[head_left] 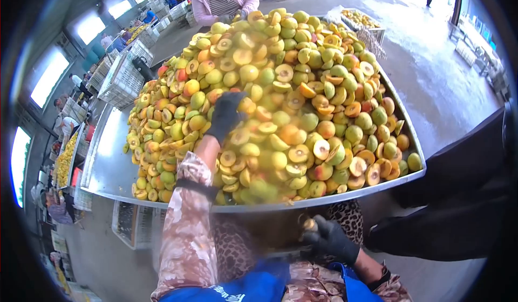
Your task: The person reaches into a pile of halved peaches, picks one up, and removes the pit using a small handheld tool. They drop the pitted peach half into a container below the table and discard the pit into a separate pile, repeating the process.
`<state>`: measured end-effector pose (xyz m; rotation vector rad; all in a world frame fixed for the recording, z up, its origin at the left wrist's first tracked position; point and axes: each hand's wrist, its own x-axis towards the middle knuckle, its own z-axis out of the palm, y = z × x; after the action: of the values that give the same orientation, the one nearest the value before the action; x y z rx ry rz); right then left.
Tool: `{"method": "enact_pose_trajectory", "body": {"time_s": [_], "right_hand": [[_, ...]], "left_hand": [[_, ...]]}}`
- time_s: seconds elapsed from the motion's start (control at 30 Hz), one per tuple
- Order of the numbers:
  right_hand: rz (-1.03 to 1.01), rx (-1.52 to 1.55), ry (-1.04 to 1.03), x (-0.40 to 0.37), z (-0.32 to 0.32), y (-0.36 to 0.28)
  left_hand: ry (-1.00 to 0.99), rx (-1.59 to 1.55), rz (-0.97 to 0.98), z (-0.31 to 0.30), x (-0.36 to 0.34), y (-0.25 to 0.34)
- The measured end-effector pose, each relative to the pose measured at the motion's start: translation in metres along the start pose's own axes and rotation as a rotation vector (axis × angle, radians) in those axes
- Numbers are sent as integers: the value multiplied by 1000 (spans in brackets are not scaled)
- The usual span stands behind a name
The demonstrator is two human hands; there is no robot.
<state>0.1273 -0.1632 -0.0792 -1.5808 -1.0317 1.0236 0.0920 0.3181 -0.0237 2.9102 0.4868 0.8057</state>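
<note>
A large heap of halved peaches (298, 153), yellow-green to orange, many with the pit showing, lies on a metal-edged table (110, 156). My left hand (227, 114), in a dark glove, reaches into the middle of the heap. Its fingers are curled round a peach half (246, 106) at their tips. Below the table's near edge, over my lap, is my right hand (330, 239), also gloved. Its fingers are closed on a small object with a round tan end (309, 225); the rest of that object is hidden or blurred.
Across the table, a person in a pink jacket (225, 1) has both hands at the heap's far side. A crate of fruit (360, 19) stands behind the far right corner. White plastic crates (125, 81) are stacked at the left. Another crate (132, 224) sits under the table.
</note>
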Motion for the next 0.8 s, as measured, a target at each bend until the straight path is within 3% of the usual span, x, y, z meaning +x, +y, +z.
{"method": "enact_pose_trajectory", "body": {"time_s": [0.07,0.1,0.17,0.27,0.4,0.5,0.6,0.63,0.67,0.7,0.77,0.8], "right_hand": [[-160,-104,-11,12,-11,-10],[-228,-134,-14,18,-13,-22],[-155,-95,0,21,-1,-9],[-222,-11,15,27,10,-23],[-26,504,212,36,15,-20],[110,903,216,51,-7,-38],[70,943,240,57,-10,-17],[37,989,196,54,-16,-35],[4,1037,153,53,-19,-51],[9,1057,249,55,-16,-64],[25,1092,442,63,-4,-84],[-20,933,448,64,-3,-76]], "left_hand": [[-30,-368,-23,-11,-34,31],[-14,-398,-15,-7,-51,41],[42,-311,15,-8,-79,65],[131,-445,-80,-24,-91,89],[29,-552,175,-59,-96,171],[-109,-635,302,-57,-111,211],[-137,-994,-122,-55,-127,241],[-45,-1346,-400,-55,-131,259],[-92,-1408,-440,-57,-135,266],[-139,-1469,-481,-60,-139,271],[-69,-1493,-493,-66,-140,292],[-34,-1503,-497,-70,-140,302]]}}
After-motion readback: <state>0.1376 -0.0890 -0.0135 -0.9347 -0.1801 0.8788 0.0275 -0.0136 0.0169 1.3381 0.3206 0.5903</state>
